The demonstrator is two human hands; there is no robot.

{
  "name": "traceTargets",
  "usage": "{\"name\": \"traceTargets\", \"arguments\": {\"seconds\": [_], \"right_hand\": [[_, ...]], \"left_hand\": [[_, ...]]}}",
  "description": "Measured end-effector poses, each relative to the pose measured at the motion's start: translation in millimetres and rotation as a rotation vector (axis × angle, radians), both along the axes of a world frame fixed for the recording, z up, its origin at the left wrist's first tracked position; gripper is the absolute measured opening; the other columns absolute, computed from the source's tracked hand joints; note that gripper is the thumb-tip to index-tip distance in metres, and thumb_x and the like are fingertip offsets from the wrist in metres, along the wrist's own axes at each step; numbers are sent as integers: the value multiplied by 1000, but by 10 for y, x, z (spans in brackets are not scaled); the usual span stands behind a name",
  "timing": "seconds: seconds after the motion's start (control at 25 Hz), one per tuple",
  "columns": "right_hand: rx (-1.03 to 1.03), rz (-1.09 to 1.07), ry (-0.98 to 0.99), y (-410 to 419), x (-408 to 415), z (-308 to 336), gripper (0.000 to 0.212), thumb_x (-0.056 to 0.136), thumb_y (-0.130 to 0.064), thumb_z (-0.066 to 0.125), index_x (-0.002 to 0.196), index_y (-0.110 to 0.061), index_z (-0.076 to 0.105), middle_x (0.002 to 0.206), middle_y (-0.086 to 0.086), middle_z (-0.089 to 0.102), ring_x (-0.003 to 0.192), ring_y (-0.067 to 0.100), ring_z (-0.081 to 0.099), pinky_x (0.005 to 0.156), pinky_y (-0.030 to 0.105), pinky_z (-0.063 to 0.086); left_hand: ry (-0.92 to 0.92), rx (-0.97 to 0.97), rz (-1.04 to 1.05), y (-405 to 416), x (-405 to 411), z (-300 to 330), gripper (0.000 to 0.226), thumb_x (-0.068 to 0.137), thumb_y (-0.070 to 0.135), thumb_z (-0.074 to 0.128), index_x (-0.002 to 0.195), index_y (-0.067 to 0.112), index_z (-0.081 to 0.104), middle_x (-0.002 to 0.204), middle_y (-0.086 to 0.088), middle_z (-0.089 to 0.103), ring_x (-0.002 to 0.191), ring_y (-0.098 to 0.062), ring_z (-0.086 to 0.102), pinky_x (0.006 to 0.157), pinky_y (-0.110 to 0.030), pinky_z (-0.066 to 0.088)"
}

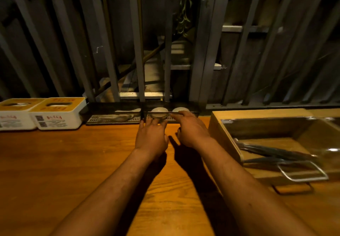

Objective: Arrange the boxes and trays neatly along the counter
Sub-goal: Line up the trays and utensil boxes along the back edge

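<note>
Two dark, clear-walled trays stand side by side at the counter's back edge. The left tray [114, 115] holds spoons. The right tray [191, 113] holds small white bowls [159, 109]. My left hand [151, 136] rests with its fingertips against the front wall of the right tray. My right hand [191, 129] grips the tray's front rim, fingers over the top edge. Two white boxes with yellow lids, one [16, 115] at the far left and one [58, 115] beside it, stand at the back.
A wooden box [224, 140] with a clear lid and a metal wire handle [303, 173] stands at the right, with dark utensils inside. The wooden counter [73, 162] spreads in front. Grey metal bars [136, 42] rise behind the counter.
</note>
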State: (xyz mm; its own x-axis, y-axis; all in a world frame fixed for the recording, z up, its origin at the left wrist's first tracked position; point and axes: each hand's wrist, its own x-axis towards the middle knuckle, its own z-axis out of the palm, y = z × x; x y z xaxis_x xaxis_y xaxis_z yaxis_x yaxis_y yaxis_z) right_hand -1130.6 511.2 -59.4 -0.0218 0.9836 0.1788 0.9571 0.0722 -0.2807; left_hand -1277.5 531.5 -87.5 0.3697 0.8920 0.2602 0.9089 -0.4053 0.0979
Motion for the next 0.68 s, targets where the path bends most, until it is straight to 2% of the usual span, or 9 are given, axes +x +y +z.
{"name": "traceTargets", "arguments": {"seconds": [0.12,0.28,0.52,0.6,0.68], "right_hand": [[161,-7,36,-589,168,255,57,87,-17,58,140,-34,46,147,1,44,134,24,40,109,41,38],[302,-83,112,-1248,855,326,48,85,-19,57,132,-31,57,137,0,54,126,23,48,103,39,42],[177,-188,118,-1966,2266,204,44,88,-24,59,131,-33,57,141,-1,52,128,22,47,105,47,41],[88,-183,59,-2069,2602,120,49,86,-37,62,135,-38,52,147,-3,46,134,21,41,110,49,34],[43,-159,-53,-2137,2902,37,60,85,-49,61,141,-43,41,154,-6,37,143,20,30,115,53,19]], "left_hand": [[-141,48,-42,-588,92,260,49,92,35,51,141,31,47,142,-1,52,135,-21,41,114,-44,30],[-256,70,-140,-1337,449,494,48,95,37,51,142,34,44,144,5,48,135,-15,38,111,-36,30],[-198,74,-191,-1996,1519,466,52,95,48,48,145,35,41,152,-1,41,140,-20,32,111,-34,27],[-126,31,-148,-2066,1861,372,58,94,55,46,148,36,35,157,-4,33,144,-24,26,114,-39,23],[-62,15,-82,-2083,2144,269,62,94,59,43,150,36,29,160,-6,28,147,-27,20,118,-45,19]]}}
